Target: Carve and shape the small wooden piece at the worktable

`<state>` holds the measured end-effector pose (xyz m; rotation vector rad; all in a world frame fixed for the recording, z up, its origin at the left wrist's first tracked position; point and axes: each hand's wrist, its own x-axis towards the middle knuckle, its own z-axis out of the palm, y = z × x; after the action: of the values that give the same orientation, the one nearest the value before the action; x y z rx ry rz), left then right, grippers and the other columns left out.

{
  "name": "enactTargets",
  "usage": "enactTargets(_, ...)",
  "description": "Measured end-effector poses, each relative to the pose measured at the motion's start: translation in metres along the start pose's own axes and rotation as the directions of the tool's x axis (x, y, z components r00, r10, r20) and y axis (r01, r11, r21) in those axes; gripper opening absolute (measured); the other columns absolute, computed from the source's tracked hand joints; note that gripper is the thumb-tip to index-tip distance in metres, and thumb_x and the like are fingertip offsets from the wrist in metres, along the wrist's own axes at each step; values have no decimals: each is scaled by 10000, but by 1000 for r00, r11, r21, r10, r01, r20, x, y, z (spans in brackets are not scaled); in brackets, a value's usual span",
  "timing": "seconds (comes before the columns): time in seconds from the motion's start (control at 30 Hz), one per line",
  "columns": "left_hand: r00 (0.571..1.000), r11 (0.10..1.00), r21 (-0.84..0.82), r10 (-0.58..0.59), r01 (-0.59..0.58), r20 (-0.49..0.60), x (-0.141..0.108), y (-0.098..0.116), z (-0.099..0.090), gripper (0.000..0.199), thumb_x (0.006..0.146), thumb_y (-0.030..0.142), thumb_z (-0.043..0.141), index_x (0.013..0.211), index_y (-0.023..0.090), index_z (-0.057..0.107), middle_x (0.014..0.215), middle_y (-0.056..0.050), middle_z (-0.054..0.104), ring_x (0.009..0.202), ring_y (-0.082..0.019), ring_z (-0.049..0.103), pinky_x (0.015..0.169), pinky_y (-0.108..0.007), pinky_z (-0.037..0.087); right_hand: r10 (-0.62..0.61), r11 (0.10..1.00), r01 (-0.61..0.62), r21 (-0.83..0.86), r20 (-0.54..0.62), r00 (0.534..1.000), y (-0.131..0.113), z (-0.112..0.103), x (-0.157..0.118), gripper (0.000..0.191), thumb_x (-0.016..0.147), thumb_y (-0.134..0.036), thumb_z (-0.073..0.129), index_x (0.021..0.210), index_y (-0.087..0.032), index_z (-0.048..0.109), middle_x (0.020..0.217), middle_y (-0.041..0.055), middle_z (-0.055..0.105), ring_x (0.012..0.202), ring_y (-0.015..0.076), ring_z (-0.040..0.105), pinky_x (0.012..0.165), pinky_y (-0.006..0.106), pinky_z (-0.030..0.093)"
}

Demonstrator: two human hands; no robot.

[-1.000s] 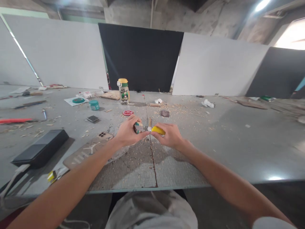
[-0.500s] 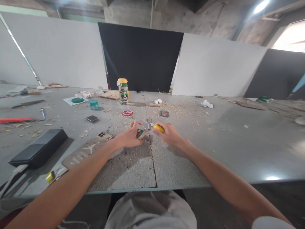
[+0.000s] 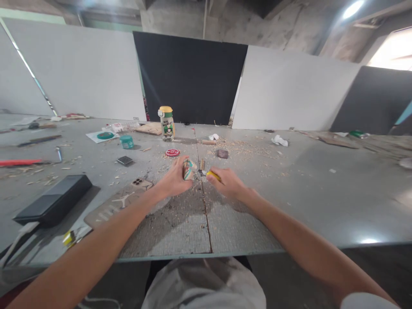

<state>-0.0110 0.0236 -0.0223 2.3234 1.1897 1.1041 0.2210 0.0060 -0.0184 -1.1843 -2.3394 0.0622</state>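
Painted block (image 3: 189,170), in the grip of the left hand (image 3: 175,177), nearer the wearer than the bottle (image 3: 167,124); the right hand (image 3: 227,182) grips a yellow-handled knife (image 3: 213,175) just beside it. Shavings (image 3: 242,146) right of the bottle suggest some cutting done; the remainder cannot be judged. Both forearms extend forward, converging, fingers curled.

Left hand (image 3: 175,178) is curling, thumb (image 3: 186,186) near, fingers (image 3: 181,162) far; right hand (image 3: 229,182) is clenching beside it, apart. Forearms (image 3: 112,234) are slanting far and inward.
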Motion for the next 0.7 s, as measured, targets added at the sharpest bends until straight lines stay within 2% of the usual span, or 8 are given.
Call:
enactTargets(0.17, 999, 999, 33, -13, 12, 34, 2, 2, -3, 570, 653, 229, 602, 1200, 205, 443, 1108, -98, 554, 1061, -288, 542, 891, -427, 461, -5, 999, 6, -54, 6, 1000, -3, -3, 0, 393, 960, -523, 371, 788, -209, 532, 623, 17, 540, 551, 159, 443, 540, 296, 196)
enactTargets(0.37, 999, 999, 15, 36, -37, 35, 0, 9, -8, 442, 624, 214, 611, 1046, 198, 481, 996, -53, 554, 989, -251, 542, 867, -396, 458, -64, 984, 51, -170, -71, 995, 0, -3, -3, 441, 944, -583, 381, 812, -199, 551, 654, 33, 593, 564, 165, 473, 557, 294, 202)
enactTargets(0.5, 999, 999, 33, -1, -1, 37, 1, 15, -11, 393, 611, 217, 626, 978, 198, 486, 943, -42, 533, 943, -248, 547, 829, -392, 470, -89, 965, 47, -260, -154, 984, 3, 0, -3, 483, 934, -617, 387, 830, -186, 578, 672, 47, 612, 559, 161, 480, 550, 293, 192)
enactTargets(0.6, 998, 999, 28, -39, 38, 46, 3, 16, -11, 391, 616, 222, 624, 981, 203, 484, 942, -49, 533, 928, -256, 562, 802, -397, 480, -101, 953, 46, -299, -173, 980, 7, 1, 0, 494, 922, -627, 402, 823, -183, 594, 673, 56, 616, 560, 165, 483, 551, 297, 195)
enactTargets(0.67, 997, 998, 21, -63, 63, 39, 3, 14, -11, 445, 624, 229, 623, 1045, 202, 480, 967, -62, 549, 921, -260, 572, 794, -402, 484, -62, 958, 6, -286, -188, 980, 16, -3, 2, 490, 915, -629, 412, 839, -184, 604, 681, 60, 620, 560, 169, 484, 552, 297, 205)
enactTargets(0.7, 997, 997, 19, -69, 69, 35, 3, 12, -12, 493, 624, 232, 625, 1092, 200, 473, 988, -71, 558, 924, -262, 576, 796, -405, 485, -4, 966, -52, -255, -215, 977, 23, -6, 3, 483, 920, -621, 406, 858, -186, 608, 672, 57, 617, 549, 168, 478, 549, 294, 213)
